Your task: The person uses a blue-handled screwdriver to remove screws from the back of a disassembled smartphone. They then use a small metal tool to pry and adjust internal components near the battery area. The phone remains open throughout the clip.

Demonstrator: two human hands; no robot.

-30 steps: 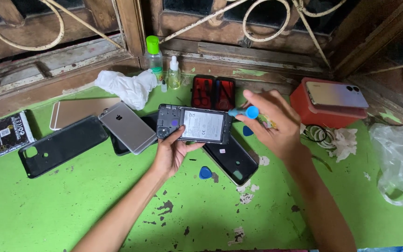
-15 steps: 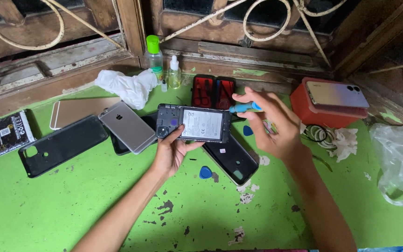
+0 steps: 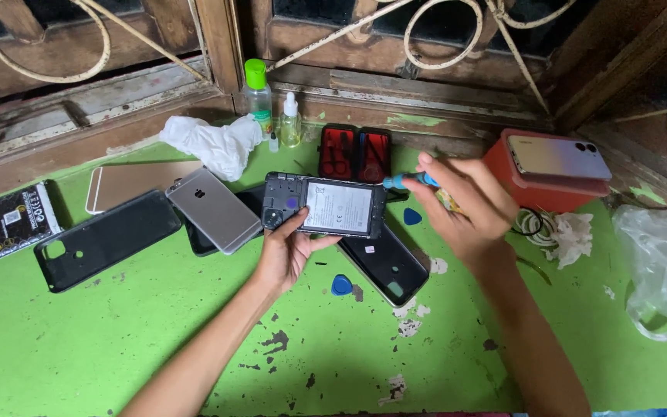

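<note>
- The opened phone (image 3: 326,205), back off and battery showing, lies flat and lengthwise just above the centre of the green table (image 3: 117,340)
- The left hand (image 3: 286,251) comes up from 6 o'clock, forearm slanting in from the bottom edge; its thumb and fingertips clasp the phone's lower edge near the camera end, palm down
- The right hand (image 3: 465,207) reaches in from 5 o'clock, wrist bent towards 10 o'clock, fingers curled shut around a blue-tipped screwdriver (image 3: 409,181); the tip meets the phone's right end at 3 o'clock
- Under the phone, towards 4 o'clock, a black back cover (image 3: 387,266) pokes out at a slant
- A blue pick (image 3: 341,285) lies at 6 o'clock of the phone, another blue pick (image 3: 412,217) just below the screwdriver
- At 9 o'clock a silver phone (image 3: 214,210) rests face down, overlapping a dark one; farther out lie a black case (image 3: 106,239) and a gold phone (image 3: 137,184)
- At 12 o'clock stands an open red tool case (image 3: 355,153), with a green-capped bottle (image 3: 256,96), a small dropper bottle (image 3: 290,123) and a white cloth (image 3: 214,143) towards 11 o'clock
- At 2 o'clock a phone (image 3: 559,157) lies on a red box (image 3: 538,189)
</note>
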